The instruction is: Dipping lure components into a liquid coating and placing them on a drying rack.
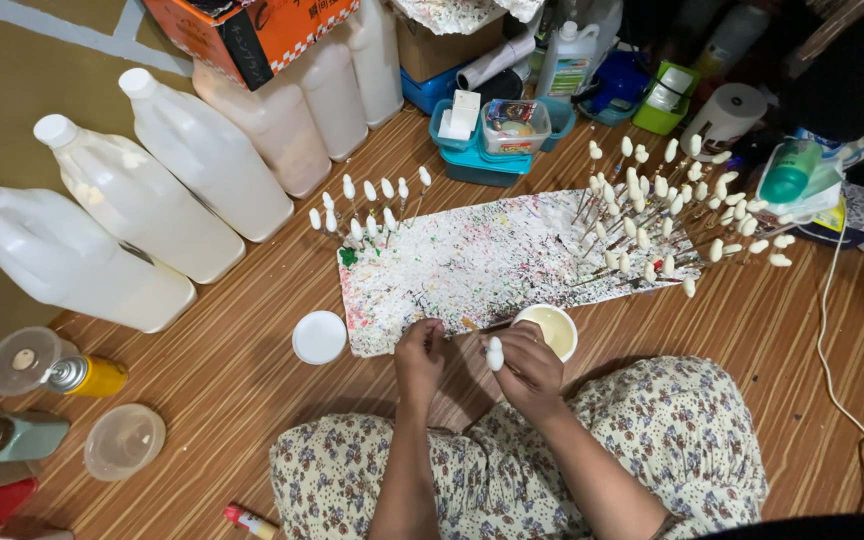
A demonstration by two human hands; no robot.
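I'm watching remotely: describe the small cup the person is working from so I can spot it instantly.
Start at the paint-speckled board lying on the wooden floor in front of the seated person. At its near edge, just beyond the right hand, stands a small white cup of creamy liquid. Unlike the flat white lid left of the board, it is open and filled.

A home craft corner set up on a wood-pattern floor (232, 390): big white jugs (202, 150) line the wall edge, a paint-spattered board (472, 265) holds rows of white-tipped sticks (652, 200), and boxes and tubs (497, 130) crowd the far edge.
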